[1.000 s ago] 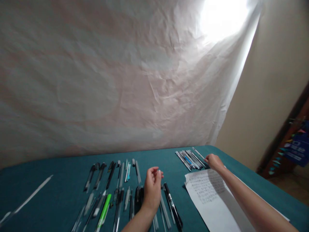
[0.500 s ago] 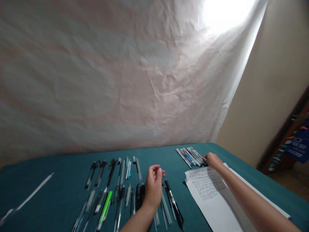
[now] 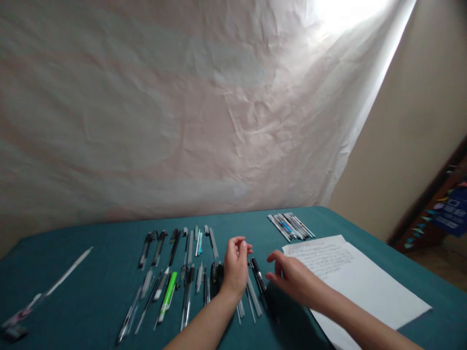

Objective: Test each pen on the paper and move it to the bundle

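My left hand [image 3: 238, 266] hovers over the rows of pens, its fingers loosely curled with the thumb against them; nothing shows sticking out. My right hand [image 3: 290, 274] is between a dark pen [image 3: 258, 274] and the written sheet of paper [image 3: 368, 287], fingers apart and holding nothing visible. Beneath my left wrist, some pens and clear tubes [image 3: 254, 296] are partly hidden. Nearest to its left lie a black-capped clear pen [image 3: 188, 296] and a bright green highlighter [image 3: 168, 296]. Thin pen refills [image 3: 291, 227] lie side by side in a bunch farther back.
Capped pens [image 3: 159, 248] form a back row on the green tablecloth [image 3: 91, 291]. A long narrow whitish strip [image 3: 69, 272] lies at the far left. Behind the table hangs a creased pale sheet [image 3: 182, 121]; a bare wall [image 3: 401, 160] stands at right.
My right hand has left the edge of the refill bunch and come back towards the dark pen, its fingers now spread. My left hand keeps its curled pose. The view has shifted slightly.
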`<state>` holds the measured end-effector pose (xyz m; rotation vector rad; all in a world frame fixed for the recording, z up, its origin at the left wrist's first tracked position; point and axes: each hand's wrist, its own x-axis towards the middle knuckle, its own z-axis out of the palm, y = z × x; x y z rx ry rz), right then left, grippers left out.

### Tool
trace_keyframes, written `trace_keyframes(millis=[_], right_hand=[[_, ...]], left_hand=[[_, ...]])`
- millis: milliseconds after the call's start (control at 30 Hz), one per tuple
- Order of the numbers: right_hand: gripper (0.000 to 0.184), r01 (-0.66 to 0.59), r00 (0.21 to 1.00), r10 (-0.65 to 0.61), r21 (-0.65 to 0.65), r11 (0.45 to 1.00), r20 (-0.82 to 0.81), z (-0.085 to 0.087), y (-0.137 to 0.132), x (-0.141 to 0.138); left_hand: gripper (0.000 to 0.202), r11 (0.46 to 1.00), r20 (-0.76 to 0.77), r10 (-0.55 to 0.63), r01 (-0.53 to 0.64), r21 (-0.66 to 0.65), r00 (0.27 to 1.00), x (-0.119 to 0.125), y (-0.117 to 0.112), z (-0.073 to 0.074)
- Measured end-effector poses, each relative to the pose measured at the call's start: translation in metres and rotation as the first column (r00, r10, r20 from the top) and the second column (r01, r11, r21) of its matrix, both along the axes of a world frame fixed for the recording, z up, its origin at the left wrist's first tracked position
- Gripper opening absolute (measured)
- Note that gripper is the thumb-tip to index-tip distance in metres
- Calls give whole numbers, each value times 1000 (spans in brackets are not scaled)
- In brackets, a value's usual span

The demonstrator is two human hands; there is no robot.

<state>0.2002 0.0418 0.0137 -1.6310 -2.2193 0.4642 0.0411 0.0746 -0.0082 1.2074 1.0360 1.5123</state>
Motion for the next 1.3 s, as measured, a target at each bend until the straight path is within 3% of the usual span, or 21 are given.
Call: trace_keyframes(millis=[167,600,833,1067,1300], right_hand=[[31,36,999,-35,-36,999,24,-11,-35,-23],[29,96,994,-97,14,995,46,-20,-27,-18],[33,137,987,-134,29,990,-92,-28,-16,-10],[24,95,975,-95,-7,995,-203,-24,-21,-17],[15,119,993,-120,-30,992,-11,-25,-24,-25]], left_hand=[[18,1000,-4,5,-5,10,1000,1,-1,0],[19,1000,-34,-12,12,5,999,2,0,0],[21,992,-275,30,6,128,961,-2,4,0],[21,994,-205,28,-6,105,978,-2,7,-8],[21,995,-135,18,-4,100,991,-2,9,-11]])
